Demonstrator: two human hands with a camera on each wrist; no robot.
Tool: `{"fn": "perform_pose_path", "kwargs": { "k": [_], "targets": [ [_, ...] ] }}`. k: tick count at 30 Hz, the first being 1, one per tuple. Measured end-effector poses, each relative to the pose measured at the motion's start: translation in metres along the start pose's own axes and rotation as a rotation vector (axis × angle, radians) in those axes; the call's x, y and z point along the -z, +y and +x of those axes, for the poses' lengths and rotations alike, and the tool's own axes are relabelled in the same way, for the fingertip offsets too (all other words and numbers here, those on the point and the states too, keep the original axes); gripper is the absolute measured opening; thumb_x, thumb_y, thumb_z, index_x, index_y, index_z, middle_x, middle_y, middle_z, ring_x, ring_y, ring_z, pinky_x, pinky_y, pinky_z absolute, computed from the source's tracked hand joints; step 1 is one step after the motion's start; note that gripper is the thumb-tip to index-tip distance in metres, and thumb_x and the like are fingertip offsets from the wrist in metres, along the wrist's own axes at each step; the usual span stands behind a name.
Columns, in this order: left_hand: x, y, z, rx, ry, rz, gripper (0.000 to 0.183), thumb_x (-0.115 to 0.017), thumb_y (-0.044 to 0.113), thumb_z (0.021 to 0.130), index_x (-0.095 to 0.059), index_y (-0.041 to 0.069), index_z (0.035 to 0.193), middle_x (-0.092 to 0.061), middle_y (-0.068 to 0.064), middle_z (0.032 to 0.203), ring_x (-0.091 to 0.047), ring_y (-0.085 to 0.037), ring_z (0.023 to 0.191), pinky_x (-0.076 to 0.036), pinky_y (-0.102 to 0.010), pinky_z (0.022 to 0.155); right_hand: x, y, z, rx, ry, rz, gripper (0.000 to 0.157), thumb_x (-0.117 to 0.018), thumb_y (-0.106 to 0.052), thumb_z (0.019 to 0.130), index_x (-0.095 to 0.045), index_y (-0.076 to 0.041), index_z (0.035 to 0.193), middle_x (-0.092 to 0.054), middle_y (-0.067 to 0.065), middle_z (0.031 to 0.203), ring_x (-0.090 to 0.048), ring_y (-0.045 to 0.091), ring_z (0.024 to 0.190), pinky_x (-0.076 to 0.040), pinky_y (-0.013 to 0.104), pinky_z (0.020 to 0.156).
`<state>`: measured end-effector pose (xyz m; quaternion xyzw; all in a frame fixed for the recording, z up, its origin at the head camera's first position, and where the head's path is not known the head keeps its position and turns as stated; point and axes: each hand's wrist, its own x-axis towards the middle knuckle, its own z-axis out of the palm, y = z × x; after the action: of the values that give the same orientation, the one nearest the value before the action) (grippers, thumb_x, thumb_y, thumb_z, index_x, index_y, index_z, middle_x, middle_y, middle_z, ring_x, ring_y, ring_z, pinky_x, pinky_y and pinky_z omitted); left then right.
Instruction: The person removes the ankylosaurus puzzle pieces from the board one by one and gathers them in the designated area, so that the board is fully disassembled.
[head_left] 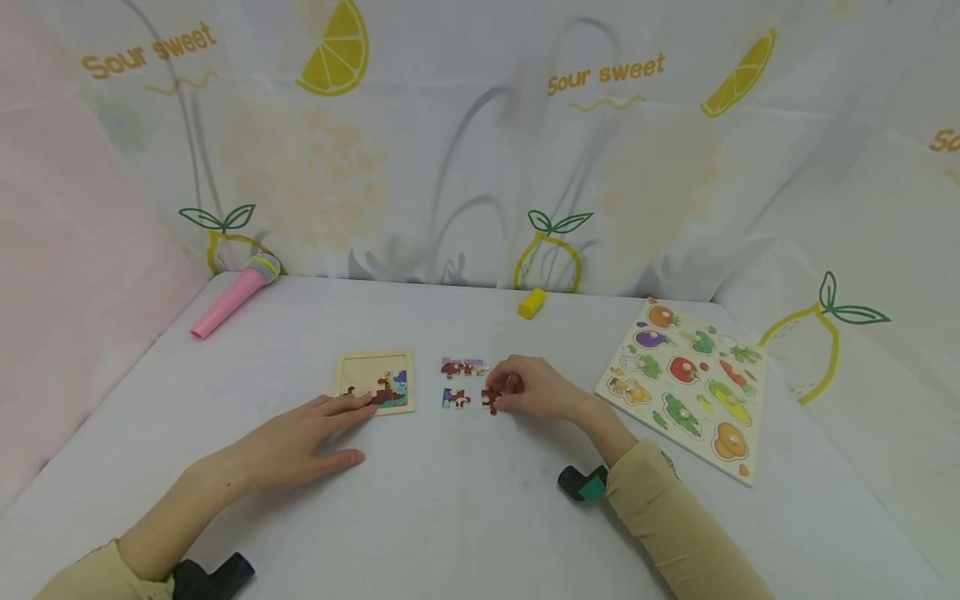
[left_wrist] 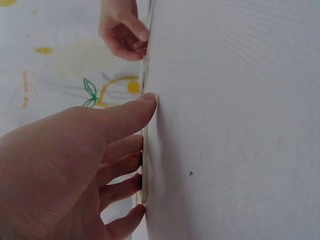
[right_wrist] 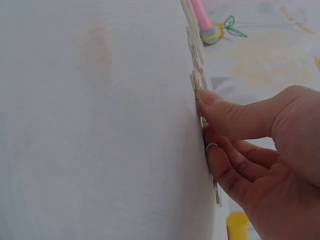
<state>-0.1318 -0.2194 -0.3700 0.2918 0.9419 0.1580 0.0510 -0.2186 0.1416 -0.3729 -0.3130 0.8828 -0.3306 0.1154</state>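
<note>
A shallow wooden puzzle tray [head_left: 375, 358] lies left of centre in the head view, with a few joined pieces [head_left: 392, 390] in its lower right part. My left hand [head_left: 300, 443] rests with outstretched fingers over the tray's lower left, partly hiding it. To the right, my right hand [head_left: 542, 390] pinches a dark red jigsaw piece [head_left: 490, 400] at the table surface. Beside it lie another piece [head_left: 455, 398] and a joined pair of pieces [head_left: 463, 367]. The right wrist view shows thumb and curled fingers [right_wrist: 225, 167] low at the table, the piece mostly hidden.
A vegetable peg board [head_left: 678, 392] lies at the right. A pink toy microphone [head_left: 236, 293] is at the back left, and a small yellow block [head_left: 532, 303] at the back edge. A printed curtain [head_left: 450, 150] hangs behind the white table [head_left: 442, 517].
</note>
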Motion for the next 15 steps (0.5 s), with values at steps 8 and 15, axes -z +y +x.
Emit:
{"fn": "perform_pose_path", "kwargs": {
  "k": [8, 15],
  "targets": [
    [0.001, -0.001, -0.003, 0.01, -0.002, -0.002, 0.066, -0.06, 0.056, 0.095, -0.052, 0.016, 0.147, -0.044, -0.005, 0.156, -0.046, -0.032, 0.137, -0.045, -0.056, 0.103, 0.0, -0.001, 0.002, 0.007, 0.011, -0.002, 0.022, -0.073, -0.011, 0.091, -0.069, -0.006, 0.113, -0.066, 0.003, 0.099, -0.057, 0.012, 0.083, -0.051, 0.025, 0.076],
    [-0.001, 0.0, -0.002, 0.007, -0.001, -0.008, 0.067, -0.059, 0.057, 0.095, -0.052, 0.016, 0.147, -0.044, -0.004, 0.156, -0.046, -0.032, 0.137, -0.045, -0.056, 0.103, 0.022, -0.003, 0.0, -0.062, 0.17, 0.002, 0.018, -0.064, -0.012, 0.098, -0.069, -0.005, 0.114, -0.069, 0.006, 0.103, -0.061, 0.017, 0.086, -0.053, 0.029, 0.076]
  ]
}}
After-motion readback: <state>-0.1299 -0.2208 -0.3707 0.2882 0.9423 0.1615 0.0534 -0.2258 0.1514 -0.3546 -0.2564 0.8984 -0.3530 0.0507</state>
